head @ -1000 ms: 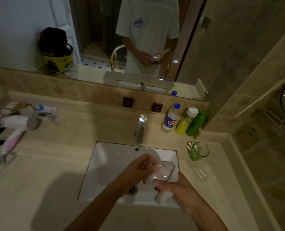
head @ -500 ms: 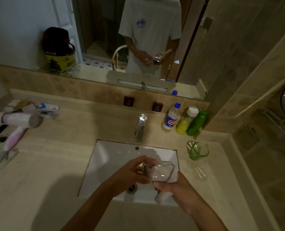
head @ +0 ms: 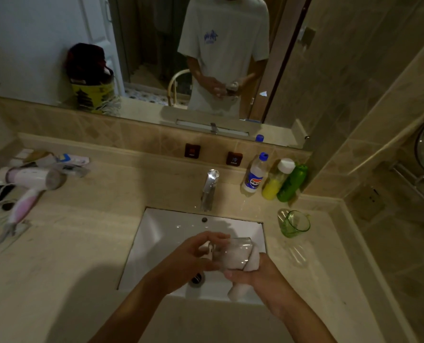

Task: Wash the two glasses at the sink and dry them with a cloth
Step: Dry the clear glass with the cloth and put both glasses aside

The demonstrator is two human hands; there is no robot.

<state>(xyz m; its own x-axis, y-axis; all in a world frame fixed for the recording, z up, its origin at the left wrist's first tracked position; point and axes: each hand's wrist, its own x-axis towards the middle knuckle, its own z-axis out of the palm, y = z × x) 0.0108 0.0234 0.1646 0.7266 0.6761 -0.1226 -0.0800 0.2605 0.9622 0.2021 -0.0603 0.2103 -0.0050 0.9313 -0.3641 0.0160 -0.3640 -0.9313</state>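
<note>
1. I am holding a clear glass point(head: 232, 253) on its side over the sink point(head: 156, 233), near its right rim.
2. My left hand point(head: 193, 258) is gripping the glass's base end.
3. My right hand point(head: 263, 276) is clasping a white cloth point(head: 240, 290) stuffed into the glass.
4. A green glass point(head: 295, 224) is standing on the surface point(head: 69, 256) right of the sink, apart from my hands.
5. The surface to the left is lying open up to the dryer point(head: 30, 181).
</note>
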